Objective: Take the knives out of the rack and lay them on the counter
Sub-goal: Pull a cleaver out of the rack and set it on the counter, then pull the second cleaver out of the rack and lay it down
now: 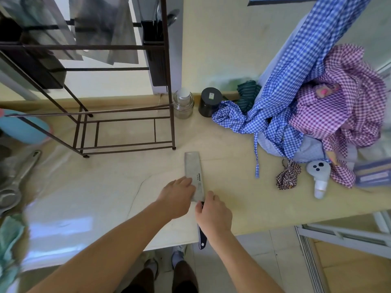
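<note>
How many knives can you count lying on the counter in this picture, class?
1. A cleaver lies flat near the counter's front edge, under both hands, its handle sticking out past the edge. Blades hanging in the rack are too blurred to count.

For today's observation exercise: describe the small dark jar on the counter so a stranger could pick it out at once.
Start at the dark metal rack on the counter. Just right of its right leg, against the wall, stand two jars. The dark jar is the opaque black one, right of the clear glass jar.
</note>
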